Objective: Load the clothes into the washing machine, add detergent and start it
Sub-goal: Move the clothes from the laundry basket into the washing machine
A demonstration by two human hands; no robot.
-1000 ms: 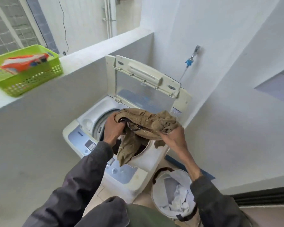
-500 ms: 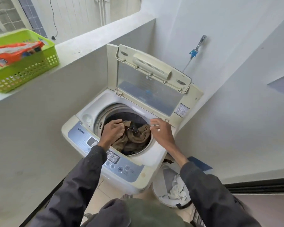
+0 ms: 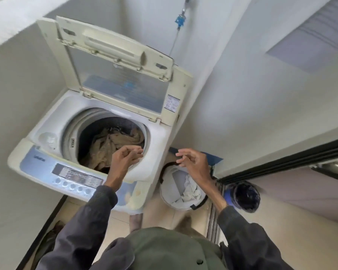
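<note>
Washing machine point(image 3: 53, 137) sits in the corner, lid point(image 3: 123, 75) propped upright, khaki clothes point(image 3: 109, 145) heaped down in the drum. White laundry basket point(image 3: 176, 193) stands on the floor just right of it (some pale cloth inside). Your left hand point(image 3: 126, 158) hovers over the drum's front rim, fingers loosely curled, holding nothing. Your right hand point(image 3: 193, 162) hangs above the basket, fingers spread and empty. Blue tap fitting point(image 3: 179, 19) on the wall behind.
</note>
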